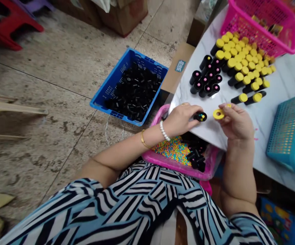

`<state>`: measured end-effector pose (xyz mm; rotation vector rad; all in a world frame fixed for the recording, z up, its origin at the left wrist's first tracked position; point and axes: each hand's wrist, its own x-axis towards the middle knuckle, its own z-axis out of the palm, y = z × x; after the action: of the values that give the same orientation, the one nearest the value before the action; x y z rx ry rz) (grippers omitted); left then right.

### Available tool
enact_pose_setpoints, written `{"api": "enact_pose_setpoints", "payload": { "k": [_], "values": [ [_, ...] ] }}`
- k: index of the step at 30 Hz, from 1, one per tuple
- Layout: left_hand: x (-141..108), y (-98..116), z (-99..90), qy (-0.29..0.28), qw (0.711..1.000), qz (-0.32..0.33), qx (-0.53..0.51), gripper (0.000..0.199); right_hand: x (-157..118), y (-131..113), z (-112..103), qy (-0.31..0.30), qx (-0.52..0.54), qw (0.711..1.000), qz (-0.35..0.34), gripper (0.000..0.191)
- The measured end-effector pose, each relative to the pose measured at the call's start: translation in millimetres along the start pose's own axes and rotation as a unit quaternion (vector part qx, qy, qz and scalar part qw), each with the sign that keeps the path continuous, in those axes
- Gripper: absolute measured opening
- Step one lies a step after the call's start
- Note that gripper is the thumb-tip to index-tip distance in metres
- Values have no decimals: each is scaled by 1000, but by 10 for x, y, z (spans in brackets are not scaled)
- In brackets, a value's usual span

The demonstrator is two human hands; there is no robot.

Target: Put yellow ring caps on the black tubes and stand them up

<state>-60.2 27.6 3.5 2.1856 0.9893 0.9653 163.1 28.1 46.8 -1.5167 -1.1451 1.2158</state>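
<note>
Black plastic, smooth and glossy: that's the tube (196,116) in the left hand (180,119), thumb and fingers pinched around its side, mouth tilted up with tiny coloured beads (202,117) showing inside. It's over the table (288,75), near the left corner of the near edge. Across a small gap, the right hand (236,121) pinches a flat yellow ring (215,115) by its side, hole in view; more yellow peeks between the fingertips, same piece or another, I can't tell. Both look light, fairly stiff; the tube may be slippery and wants a hold low on its wall, mouth up, or beads could roll out. Take the ring by its rim. Towards the table's left edge stand uncapped tubes (205,81), mostly pink-centred; beside them, round yellow-topped tubes (244,61) crowd up to a perforated pink basket (249,30). Below the near edge, pastel beads (173,151) fill part of a pink tub (174,168).
</note>
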Motion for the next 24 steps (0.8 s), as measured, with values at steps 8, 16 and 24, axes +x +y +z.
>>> {"api": "enact_pose_setpoints", "payload": {
  "k": [8,16,24],
  "values": [
    [47,-86,102,-13,1000,-7,19,30,-163,52,233,10,-76,997,-1,29],
    [45,-77,115,-7,1000,-6,30,30,-180,162,292,23,-72,997,7,31],
    [46,-33,46,-14,1000,-7,15,28,-238,187,350,43,-53,998,-17,25]
  ]
}}
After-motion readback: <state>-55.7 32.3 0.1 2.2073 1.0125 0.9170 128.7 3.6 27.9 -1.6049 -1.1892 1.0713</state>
